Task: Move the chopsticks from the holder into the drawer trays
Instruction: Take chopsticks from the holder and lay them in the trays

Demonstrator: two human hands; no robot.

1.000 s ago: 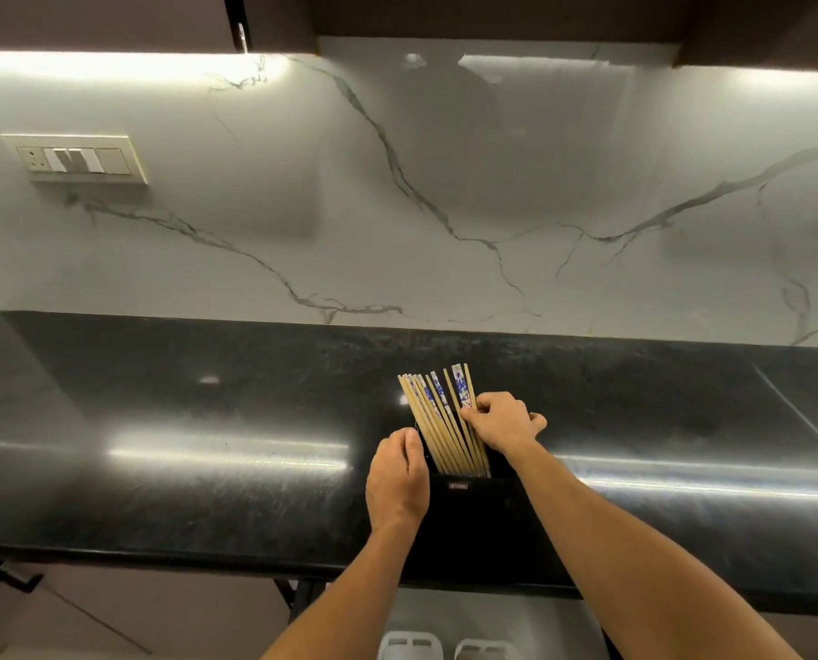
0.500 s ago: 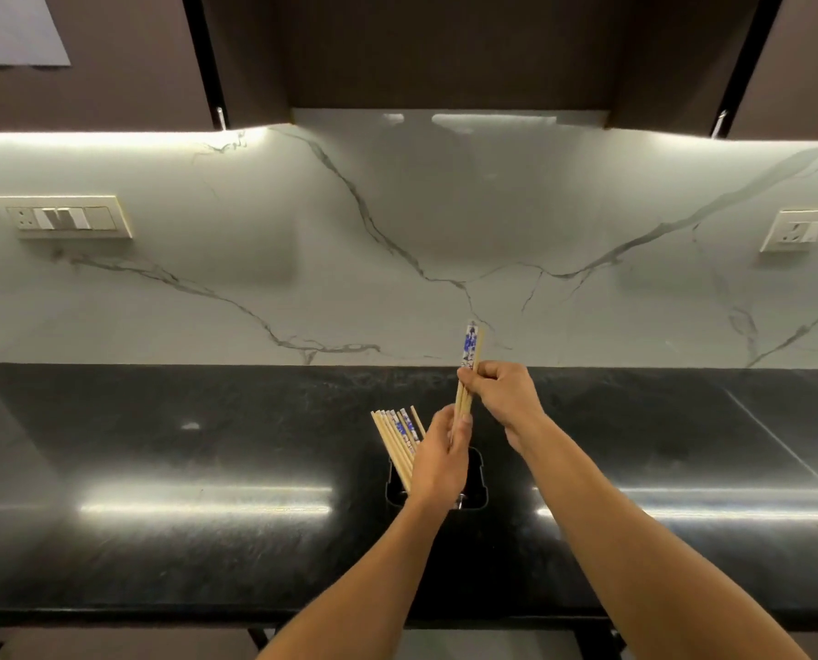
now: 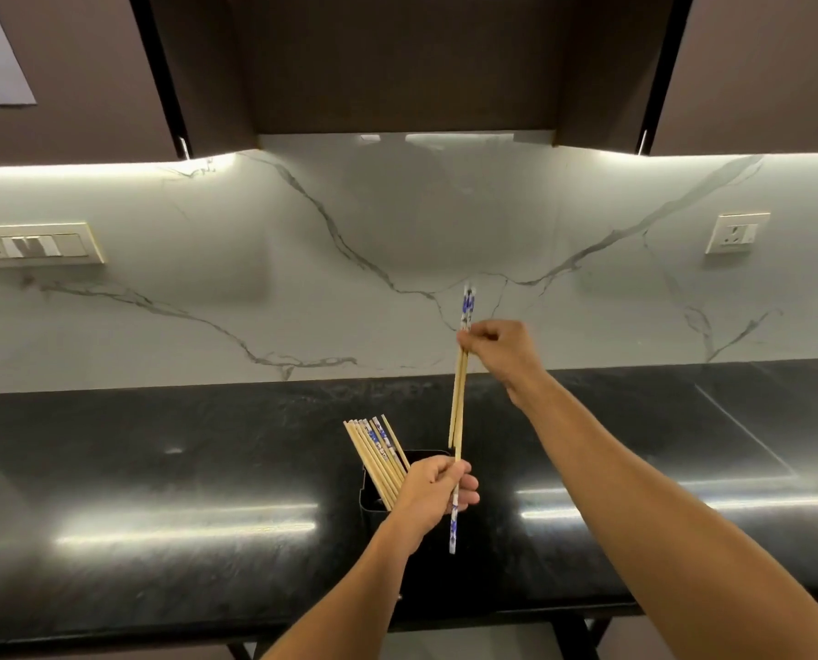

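A black holder (image 3: 368,497) stands on the dark counter near its front edge. Several wooden chopsticks (image 3: 378,457) with blue-and-white tops lean out of it to the left. My right hand (image 3: 502,352) is raised above the holder and pinches a pair of chopsticks (image 3: 458,397) near their patterned tops, with their tips hanging down. My left hand (image 3: 433,493) is in front of the holder and grips a single chopstick (image 3: 454,521) with its patterned end pointing down. The drawer trays are out of view.
The black stone counter (image 3: 159,469) runs across the view, with a white marble backsplash (image 3: 397,259) behind. Dark wall cabinets (image 3: 397,64) hang overhead. A switch plate (image 3: 35,245) is at the left and a socket (image 3: 736,233) at the right.
My right hand has lifted a pair of chopsticks up out of the holder. My left hand moved from the holder's side and now grips one chopstick. The camera has tilted upward.
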